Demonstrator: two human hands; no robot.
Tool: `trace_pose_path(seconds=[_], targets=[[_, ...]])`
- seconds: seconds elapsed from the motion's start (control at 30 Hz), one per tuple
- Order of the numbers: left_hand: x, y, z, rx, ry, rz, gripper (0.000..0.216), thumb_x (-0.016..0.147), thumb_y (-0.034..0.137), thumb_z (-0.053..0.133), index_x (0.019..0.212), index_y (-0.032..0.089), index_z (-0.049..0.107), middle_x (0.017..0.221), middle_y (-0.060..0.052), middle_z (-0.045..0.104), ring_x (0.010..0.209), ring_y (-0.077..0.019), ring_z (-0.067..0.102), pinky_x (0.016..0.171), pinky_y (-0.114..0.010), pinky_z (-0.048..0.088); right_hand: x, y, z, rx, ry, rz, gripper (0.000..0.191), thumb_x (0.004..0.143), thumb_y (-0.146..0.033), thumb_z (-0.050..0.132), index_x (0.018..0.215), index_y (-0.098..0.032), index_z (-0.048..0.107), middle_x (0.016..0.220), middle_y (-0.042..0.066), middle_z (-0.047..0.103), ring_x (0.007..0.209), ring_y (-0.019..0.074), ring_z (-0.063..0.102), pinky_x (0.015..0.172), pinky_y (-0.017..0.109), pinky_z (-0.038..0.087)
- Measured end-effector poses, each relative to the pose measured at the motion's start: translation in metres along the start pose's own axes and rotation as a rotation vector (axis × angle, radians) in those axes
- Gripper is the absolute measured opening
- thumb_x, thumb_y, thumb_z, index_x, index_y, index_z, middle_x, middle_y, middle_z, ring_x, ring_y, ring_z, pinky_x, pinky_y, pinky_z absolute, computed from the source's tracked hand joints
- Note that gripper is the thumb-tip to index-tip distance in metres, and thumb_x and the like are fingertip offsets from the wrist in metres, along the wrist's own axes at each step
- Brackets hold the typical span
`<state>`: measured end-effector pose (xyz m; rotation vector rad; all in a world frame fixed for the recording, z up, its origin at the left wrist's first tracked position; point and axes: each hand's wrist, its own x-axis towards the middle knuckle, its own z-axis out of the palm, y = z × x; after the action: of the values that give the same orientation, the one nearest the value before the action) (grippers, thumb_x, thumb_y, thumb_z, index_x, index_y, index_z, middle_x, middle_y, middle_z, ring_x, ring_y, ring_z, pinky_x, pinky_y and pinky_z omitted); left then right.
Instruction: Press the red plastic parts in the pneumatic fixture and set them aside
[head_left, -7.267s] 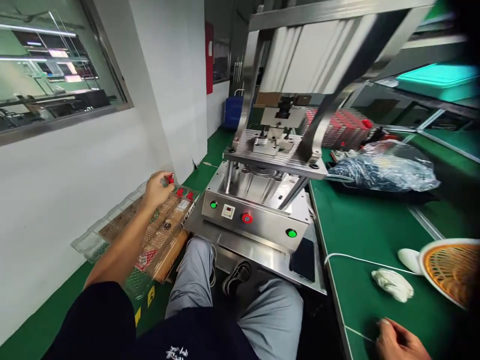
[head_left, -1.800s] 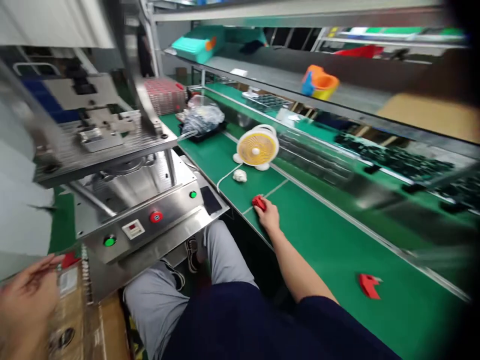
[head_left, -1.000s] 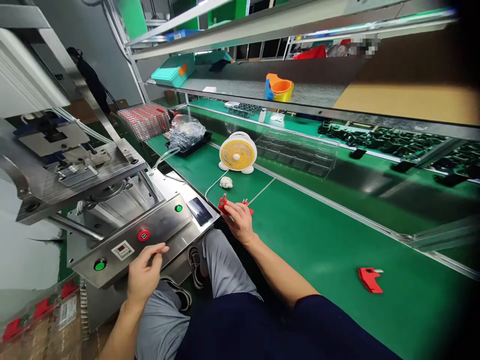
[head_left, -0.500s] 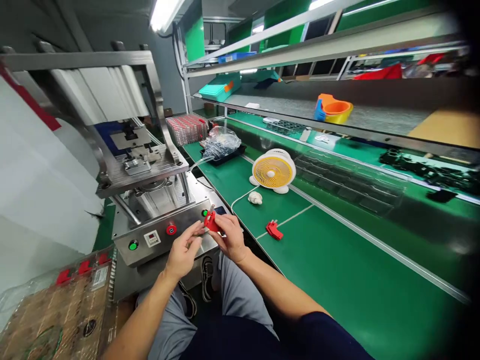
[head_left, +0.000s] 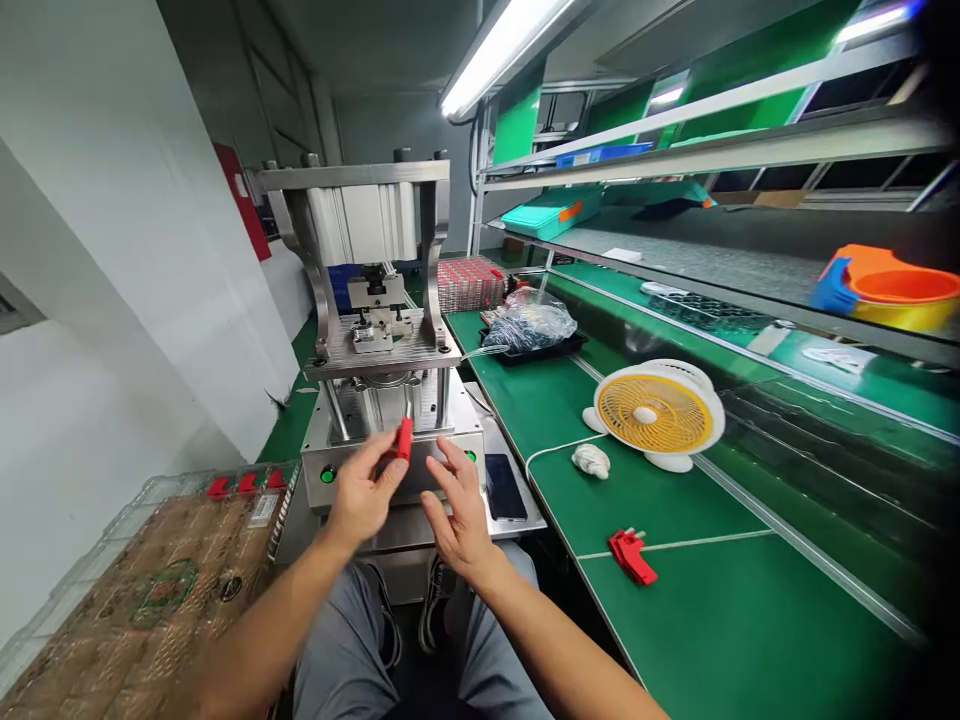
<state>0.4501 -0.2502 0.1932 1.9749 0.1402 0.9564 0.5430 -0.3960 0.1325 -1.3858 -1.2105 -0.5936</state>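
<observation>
My left hand pinches a small red plastic part with a metal pin on top, held up in front of the steel press machine. My right hand hovers just to the right of it, fingers spread and holding nothing. Another red part lies on the green belt to my right. Three more red parts sit at the far edge of a clear tray on my left.
A yellow desk fan and a white crumpled cloth stand on the belt. A black phone lies on the machine base. A bagged black tray and a stack of red trays sit further back. Shelves run on the right.
The red part has passed from my right hand to my left hand. My right hand has let go and opened. My view has swung left towards the press machine.
</observation>
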Motion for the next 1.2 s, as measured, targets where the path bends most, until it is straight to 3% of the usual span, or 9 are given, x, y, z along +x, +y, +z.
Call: trace_pose_path(seconds=[0.1, 0.2, 0.33, 0.43, 0.6, 0.73, 1.0, 1.1, 1.2], targets=[[0.052, 0.006, -0.033, 0.279, 0.094, 0.147, 0.040, 0.093, 0.043, 0.062, 0.126, 0.022, 0.073, 0.124, -0.007, 0.075, 0.115, -0.0226, 0.069, 0.106, -0.037, 0.054, -0.009, 0.005, -0.006, 0.093, -0.025, 0.078, 0.049, 0.104, -0.021, 0.052, 0.152, -0.028, 0.047, 0.139, 0.013, 0.061, 0.126, 0.0309, 0.059, 0.101, 0.053, 0.057], [0.111, 0.007, -0.059, 0.545, 0.117, 0.212, 0.042, 0.095, 0.041, 0.055, 0.126, 0.019, 0.074, 0.124, -0.007, 0.074, 0.115, -0.0230, 0.067, 0.106, -0.039, 0.053, -0.026, 0.010, -0.010, 0.160, -0.037, 0.202, 0.045, 0.105, -0.023, 0.053, 0.149, -0.027, 0.049, 0.122, 0.012, 0.069, 0.105, 0.0281, 0.069, 0.082, 0.044, 0.065], [0.170, 0.001, -0.069, 0.771, 0.005, 0.182, 0.042, 0.095, 0.038, 0.051, 0.121, 0.017, 0.076, 0.115, -0.008, 0.076, 0.107, -0.0236, 0.066, 0.099, -0.038, 0.053, -0.045, 0.012, -0.015, 0.210, -0.054, 0.353, 0.042, 0.105, -0.028, 0.054, 0.146, -0.026, 0.053, 0.109, 0.011, 0.072, 0.092, 0.0267, 0.072, 0.049, 0.029, 0.061], [0.192, -0.005, -0.066, 0.861, -0.104, 0.164, 0.041, 0.095, 0.040, 0.052, 0.116, 0.017, 0.078, 0.110, -0.008, 0.076, 0.103, -0.0242, 0.066, 0.097, -0.038, 0.051, -0.050, 0.014, -0.020, 0.244, -0.038, 0.399, 0.040, 0.104, -0.029, 0.056, 0.144, -0.025, 0.055, 0.104, 0.010, 0.073, 0.088, 0.0249, 0.073, 0.038, 0.022, 0.051], [0.205, -0.011, -0.059, 0.885, -0.164, 0.165, 0.039, 0.095, 0.040, 0.053, 0.115, 0.019, 0.079, 0.109, -0.008, 0.075, 0.104, -0.0253, 0.064, 0.098, -0.039, 0.050, -0.056, 0.020, -0.024, 0.267, -0.037, 0.413, 0.039, 0.104, -0.029, 0.057, 0.142, -0.025, 0.056, 0.098, 0.007, 0.073, 0.079, 0.0222, 0.072, 0.036, 0.020, 0.048], [0.211, -0.012, -0.054, 0.883, -0.109, 0.164, 0.036, 0.093, 0.040, 0.056, 0.110, 0.020, 0.081, 0.108, -0.008, 0.074, 0.103, -0.0245, 0.063, 0.100, -0.039, 0.049, -0.063, 0.023, -0.022, 0.276, -0.048, 0.427, 0.037, 0.105, -0.030, 0.056, 0.142, -0.025, 0.056, 0.096, 0.006, 0.073, 0.077, 0.0216, 0.071, 0.037, 0.021, 0.050], [0.226, -0.005, -0.049, 0.839, -0.112, -0.016, 0.034, 0.084, 0.040, 0.066, 0.106, 0.019, 0.081, 0.115, -0.009, 0.076, 0.104, -0.0264, 0.067, 0.096, -0.037, 0.052, -0.068, 0.027, -0.020, 0.290, -0.113, 0.539, 0.039, 0.105, -0.036, 0.054, 0.141, -0.020, 0.056, 0.098, 0.009, 0.071, 0.081, 0.0207, 0.069, 0.040, 0.020, 0.046], [0.220, 0.000, -0.052, 0.807, -0.086, 0.068, 0.035, 0.083, 0.038, 0.067, 0.108, 0.017, 0.079, 0.115, -0.010, 0.075, 0.107, -0.0259, 0.067, 0.102, -0.038, 0.051, -0.065, 0.032, -0.021, 0.266, -0.111, 0.585, 0.041, 0.103, -0.040, 0.056, 0.138, -0.019, 0.058, 0.097, 0.010, 0.071, 0.080, 0.0213, 0.069, 0.041, 0.021, 0.045], [0.192, 0.000, -0.064, 0.731, 0.120, 0.237, 0.037, 0.084, 0.034, 0.067, 0.115, 0.016, 0.073, 0.122, -0.010, 0.070, 0.118, -0.0249, 0.062, 0.110, -0.040, 0.046, -0.064, 0.049, -0.023, 0.195, -0.057, 0.653, 0.043, 0.100, -0.044, 0.058, 0.135, -0.018, 0.061, 0.097, 0.010, 0.072, 0.081, 0.0224, 0.068, 0.044, 0.022, 0.046]])
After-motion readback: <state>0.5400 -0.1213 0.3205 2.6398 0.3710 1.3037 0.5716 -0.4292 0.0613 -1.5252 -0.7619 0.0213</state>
